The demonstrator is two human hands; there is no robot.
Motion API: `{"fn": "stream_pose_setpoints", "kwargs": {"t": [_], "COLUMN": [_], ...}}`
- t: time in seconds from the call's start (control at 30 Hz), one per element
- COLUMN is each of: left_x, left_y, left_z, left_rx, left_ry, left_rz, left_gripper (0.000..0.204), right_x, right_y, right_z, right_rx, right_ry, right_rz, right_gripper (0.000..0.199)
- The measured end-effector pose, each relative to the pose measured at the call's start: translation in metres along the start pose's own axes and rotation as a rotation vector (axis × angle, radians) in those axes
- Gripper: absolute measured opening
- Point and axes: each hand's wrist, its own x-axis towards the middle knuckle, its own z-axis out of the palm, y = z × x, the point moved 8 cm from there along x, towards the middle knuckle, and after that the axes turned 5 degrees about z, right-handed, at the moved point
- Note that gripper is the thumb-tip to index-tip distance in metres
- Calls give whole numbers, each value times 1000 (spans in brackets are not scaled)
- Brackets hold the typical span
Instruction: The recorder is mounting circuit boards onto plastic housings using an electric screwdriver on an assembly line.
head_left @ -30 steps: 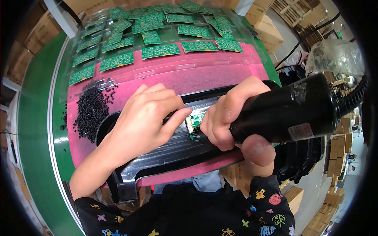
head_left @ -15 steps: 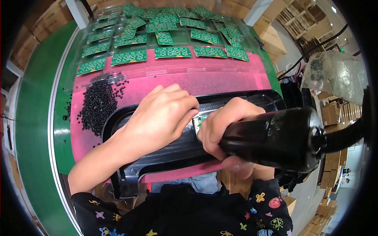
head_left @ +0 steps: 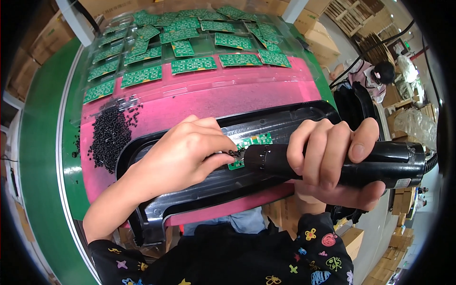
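Note:
In the middle lies a black moulded plastic housing (head_left: 199, 192), with a green circuit board (head_left: 260, 139) inside it. My left hand (head_left: 187, 149) reaches over the housing, thumb and fingers pinched around several small black screws (head_left: 236, 153). Wrapped in my right hand (head_left: 327, 156) is a black electric screwdriver (head_left: 266, 159), tilted nearly flat with its nose pointing left. That nose sits close to the pinched screws, above the board. Whether the bit touches a screw cannot be made out. Part of the board is hidden by the screwdriver and my left fingers.
A heap of small black screws (head_left: 109, 137) rests on the pink mat (head_left: 190, 104) at left. Beyond, clear plastic trays hold several green circuit boards (head_left: 194, 65). Another person (head_left: 370, 76) is in the right background, near cardboard boxes. The screwdriver's cord (head_left: 431, 164) runs off right.
The screwdriver has swung flatter and my right hand has moved right, uncovering more of the board. Black screws now show at my left fingertips. The whole view has shifted slightly.

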Motion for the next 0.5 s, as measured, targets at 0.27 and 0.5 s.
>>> {"fn": "stream_pose_setpoints", "kwargs": {"t": [0.27, 0.5], "left_x": [2, 2], "left_y": [-4, -4], "left_z": [4, 5], "left_rx": [-163, 198], "left_ry": [-14, -64], "left_rz": [-41, -90], "left_gripper": [25, 28], "right_x": [2, -9], "right_y": [-7, -2], "right_z": [-5, -43], "right_rx": [80, -198], "right_ry": [-48, 134], "right_rz": [-13, 289], "right_gripper": [40, 44]}}
